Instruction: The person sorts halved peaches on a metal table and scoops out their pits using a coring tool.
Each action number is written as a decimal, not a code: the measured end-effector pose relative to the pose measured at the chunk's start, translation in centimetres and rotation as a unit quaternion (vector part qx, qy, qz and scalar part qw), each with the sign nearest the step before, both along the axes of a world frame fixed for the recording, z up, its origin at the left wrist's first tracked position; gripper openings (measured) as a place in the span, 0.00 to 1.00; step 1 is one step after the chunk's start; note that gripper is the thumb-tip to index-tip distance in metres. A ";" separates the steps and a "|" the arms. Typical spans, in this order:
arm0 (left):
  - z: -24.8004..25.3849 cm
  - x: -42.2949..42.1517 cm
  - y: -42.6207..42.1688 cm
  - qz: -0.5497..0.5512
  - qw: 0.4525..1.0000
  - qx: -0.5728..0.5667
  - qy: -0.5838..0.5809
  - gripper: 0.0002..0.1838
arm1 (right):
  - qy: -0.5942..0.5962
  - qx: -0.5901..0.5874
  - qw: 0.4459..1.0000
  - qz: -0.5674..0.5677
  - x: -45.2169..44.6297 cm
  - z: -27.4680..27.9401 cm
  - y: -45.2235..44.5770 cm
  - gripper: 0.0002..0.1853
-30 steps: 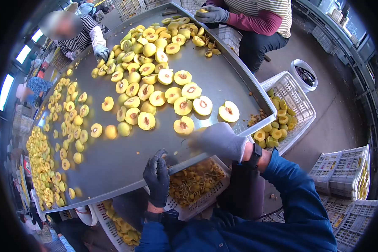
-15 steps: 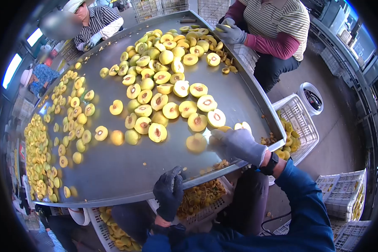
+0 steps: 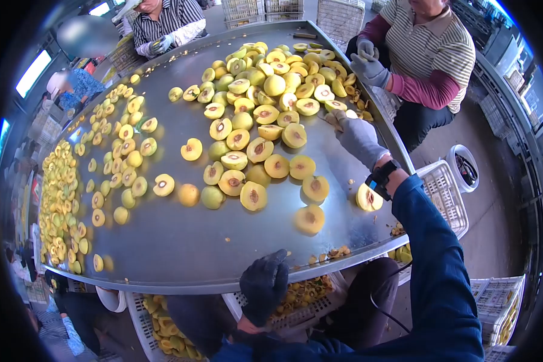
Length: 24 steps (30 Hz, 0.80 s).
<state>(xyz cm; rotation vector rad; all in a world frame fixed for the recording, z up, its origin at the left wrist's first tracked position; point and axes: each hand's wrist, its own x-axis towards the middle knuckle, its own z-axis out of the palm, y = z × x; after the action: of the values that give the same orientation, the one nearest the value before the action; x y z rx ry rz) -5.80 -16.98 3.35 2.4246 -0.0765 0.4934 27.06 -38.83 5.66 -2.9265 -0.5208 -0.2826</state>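
Halved yellow-green fruits [image 3: 253, 196], which look like plums or peaches with reddish-brown centres, lie on a metal table [image 3: 181, 247]. My right hand [image 3: 361, 140], in a pale grey glove, reaches over the table beside the near right side of the fruit pile [image 3: 308, 107]. A thin brownish edge shows at its fingertips; I cannot make out what it is. Close to my right wrist lies a single fruit half [image 3: 368, 198]. At the table's front edge my left hand [image 3: 264, 286], in a dark glove, is curled closed; whatever it holds, if anything, is hidden.
Under the front edge stand crates of fruit pieces [image 3: 170, 335] and scraps [image 3: 301, 295]. A white crate [image 3: 443, 196] and a bucket [image 3: 463, 169] are at right. Co-workers sit at the far right [image 3: 431, 54] and far left [image 3: 166, 24]. More halves [image 3: 60, 205] cover the left end.
My right hand has moved away from me across the table, and several halves near it now lie farther up by the pile. My left hand stays by the edge. The camera view has shifted.
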 end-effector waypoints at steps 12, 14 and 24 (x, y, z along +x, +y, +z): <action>-0.7 -0.1 0.2 -0.006 1.000 0.008 -0.007 0.13 | 0.005 -0.015 0.994 0.107 0.4 -2.9 6.8 0.15; -0.6 -0.1 0.2 -0.010 1.000 -0.001 -0.012 0.13 | 0.012 -0.008 0.999 0.030 2.5 -3.0 3.3 0.14; 2.0 4.9 5.3 -0.108 0.993 -0.007 -0.042 0.24 | 0.055 0.167 0.978 0.110 -10.8 0.8 1.5 0.16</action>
<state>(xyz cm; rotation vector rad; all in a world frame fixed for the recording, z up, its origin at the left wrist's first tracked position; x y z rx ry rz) -0.85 -11.68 5.37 2.3473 -0.3674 0.4933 16.23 -37.37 6.43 -2.5162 -0.6984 -0.1593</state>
